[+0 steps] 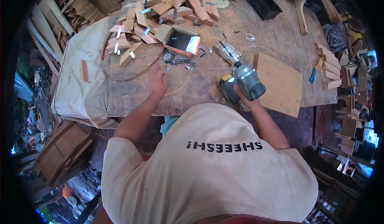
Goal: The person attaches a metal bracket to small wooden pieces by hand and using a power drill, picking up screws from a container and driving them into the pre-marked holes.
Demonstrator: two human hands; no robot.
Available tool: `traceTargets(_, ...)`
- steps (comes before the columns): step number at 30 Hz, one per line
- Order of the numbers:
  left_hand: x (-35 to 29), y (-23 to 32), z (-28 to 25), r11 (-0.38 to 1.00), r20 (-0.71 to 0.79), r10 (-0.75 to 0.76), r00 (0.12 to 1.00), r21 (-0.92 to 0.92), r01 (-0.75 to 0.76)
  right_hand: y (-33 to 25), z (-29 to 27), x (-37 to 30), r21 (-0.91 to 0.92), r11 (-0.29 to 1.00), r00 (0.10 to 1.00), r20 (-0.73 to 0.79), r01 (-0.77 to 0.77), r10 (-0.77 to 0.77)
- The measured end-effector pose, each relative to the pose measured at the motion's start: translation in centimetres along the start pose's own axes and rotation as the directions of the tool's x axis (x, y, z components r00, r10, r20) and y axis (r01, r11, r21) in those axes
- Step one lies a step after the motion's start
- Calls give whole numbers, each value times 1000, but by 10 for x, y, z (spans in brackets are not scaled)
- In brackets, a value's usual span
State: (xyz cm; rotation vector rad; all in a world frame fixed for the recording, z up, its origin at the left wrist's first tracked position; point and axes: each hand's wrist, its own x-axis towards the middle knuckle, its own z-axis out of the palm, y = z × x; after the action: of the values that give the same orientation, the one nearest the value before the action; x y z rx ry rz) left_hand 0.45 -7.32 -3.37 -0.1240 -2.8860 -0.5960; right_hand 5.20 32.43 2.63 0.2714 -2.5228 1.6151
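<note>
Workbench [188, 98]: brown wood top, scratched, worn. On it, far left: heaped wood blocks [176, 12]; next to them, open box [180, 52], small dark bits [188, 62] near it. Right: flat board [278, 84], wood strips [331, 68]. Far side: black bin [264, 6].

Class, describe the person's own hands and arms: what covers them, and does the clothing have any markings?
The left hand and right hand show no gloves. The forearms are bare below short, loose, cream sleeves; the matching shirt bears dark lettering.

Right grip [247, 100] partly hidden by drill [250, 83], dark bits [192, 65] too small to identify
</note>
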Motion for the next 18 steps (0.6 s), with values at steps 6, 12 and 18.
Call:
traceTargets(6,2,7,-6,1000,39,3,999,4,-3,-3,-3,0,-67,998,1000,18,18,-17)
traceTargets(12,7,0,10,998,-31,18,999,-59,-20,-15,-4,2,-134,973,982,27,188,-186)
traceTargets(18,9,4,10,994,-69,106,992,-27,-108,7,6,11,-289,897,940,38,335,-339)
